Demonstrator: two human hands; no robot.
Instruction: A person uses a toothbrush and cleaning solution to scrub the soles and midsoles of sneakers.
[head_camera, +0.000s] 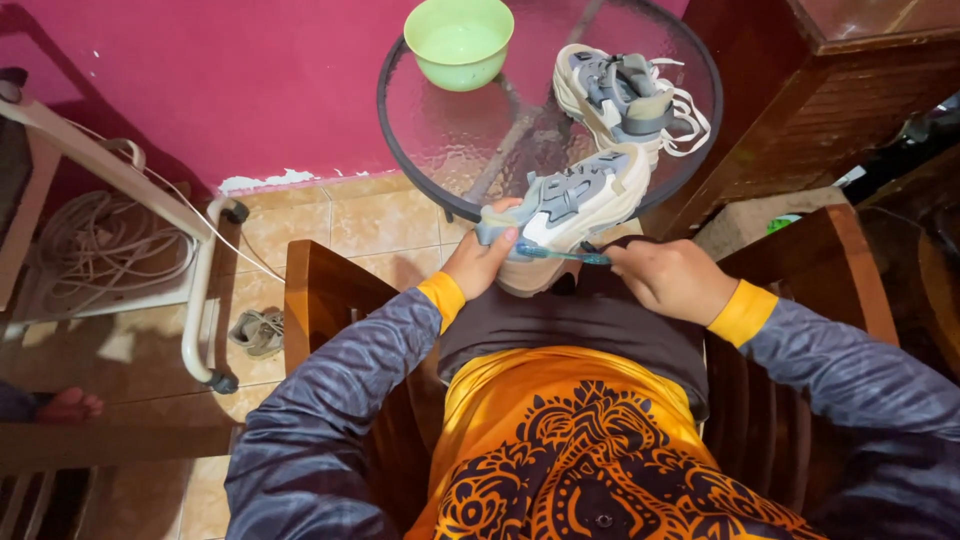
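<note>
Now left hand (478, 262) clamped on grey sneaker (562, 208) heel; right hand (672, 280) pinching blue toothbrush (560, 255) against its side, beside glass bench (450, 120).

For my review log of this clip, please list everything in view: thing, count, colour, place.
held sneaker: 1, grey and cream, over the lap at the table edge
toothbrush: 1, blue, against the held sneaker's side
second sneaker: 1, grey and cream, on the glass table
bowl: 1, light green, on the table's far side
round table: 1, glass with dark rim, by the pink wall
small shoe: 1, beige, on the tiled floor
rope coil: 1, pale, left, behind a white frame
wooden chair: 1, brown, under the person
left hand: holds the sneaker's heel
right hand: fingers hold the toothbrush
</note>
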